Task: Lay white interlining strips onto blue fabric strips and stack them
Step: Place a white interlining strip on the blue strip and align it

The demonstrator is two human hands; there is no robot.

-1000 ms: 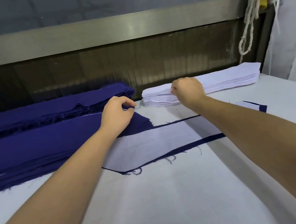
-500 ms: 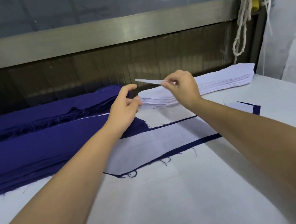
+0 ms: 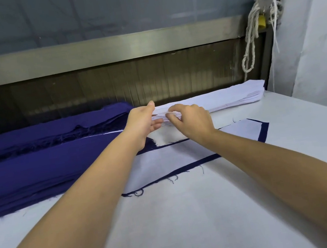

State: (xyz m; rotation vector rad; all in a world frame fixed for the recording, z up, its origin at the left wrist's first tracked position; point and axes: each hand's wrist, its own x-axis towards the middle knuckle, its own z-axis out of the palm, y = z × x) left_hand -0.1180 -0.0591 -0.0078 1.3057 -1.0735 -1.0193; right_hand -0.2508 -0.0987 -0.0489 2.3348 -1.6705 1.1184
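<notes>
Left hand [image 3: 143,122] has joined right hand [image 3: 191,119] at interlining stack [image 3: 235,97].

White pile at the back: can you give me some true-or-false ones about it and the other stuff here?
1. The white pile sits right of the blue pile. True.
2. Both hands are at the white pile's right end. False: the left hand and right hand are at its left end.
3. A white strip lies on a blue strip on the table. True.
4. The rope lies on the table. False: it hangs by the wall.
</notes>
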